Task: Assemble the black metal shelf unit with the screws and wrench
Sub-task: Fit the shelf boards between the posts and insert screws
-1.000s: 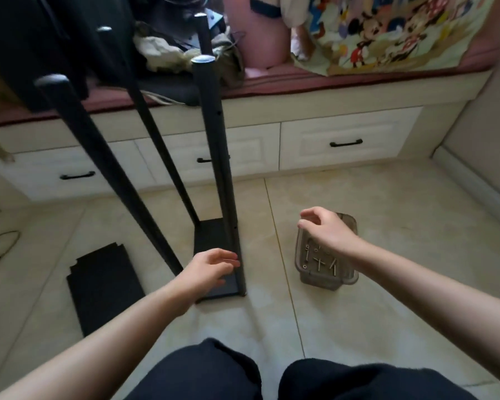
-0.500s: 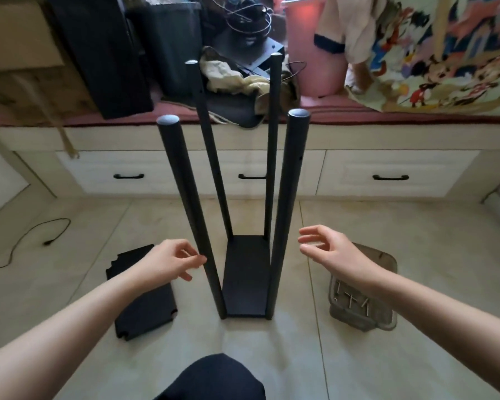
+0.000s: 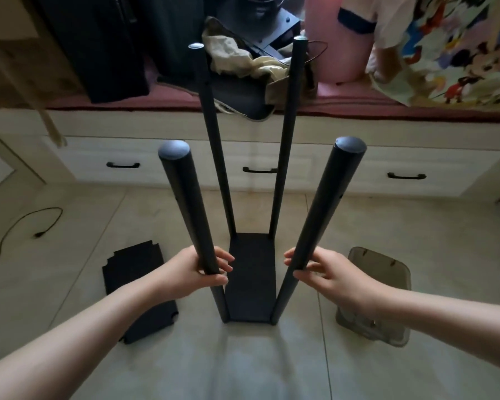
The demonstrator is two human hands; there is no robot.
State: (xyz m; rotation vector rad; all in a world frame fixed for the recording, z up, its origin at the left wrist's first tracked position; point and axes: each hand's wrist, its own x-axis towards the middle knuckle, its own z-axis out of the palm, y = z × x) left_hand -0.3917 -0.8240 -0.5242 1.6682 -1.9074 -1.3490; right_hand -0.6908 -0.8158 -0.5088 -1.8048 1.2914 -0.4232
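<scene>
I see the half-built black metal shelf unit (image 3: 250, 278) standing on the pale tiled floor (image 3: 185, 356) right in front of me, its flat rectangular base plate down and four round black posts rising from the corners. My left hand (image 3: 195, 271) is wrapped around the near-left post (image 3: 189, 209), fingers curled past its front, low on the tube. My right hand (image 3: 328, 272) grips the near-right post (image 3: 319, 215) at about the same height, fingers curled round it, though more loosely. The two far posts (image 3: 214, 145) stand behind, untouched.

A loose flat black metal shelf panel (image 3: 139, 287) with notched corners lies on the floor just left of the unit, partly under my left forearm. To the right sits a clear grey plastic tray (image 3: 387, 269); my right wrist covers much of it, and I cannot make out its contents. Beyond, a white drawer front with black handles (image 3: 122, 165) runs under a cluttered dark red bench cushion (image 3: 387, 105). A black cable (image 3: 38, 223) trails over the floor at far left.
</scene>
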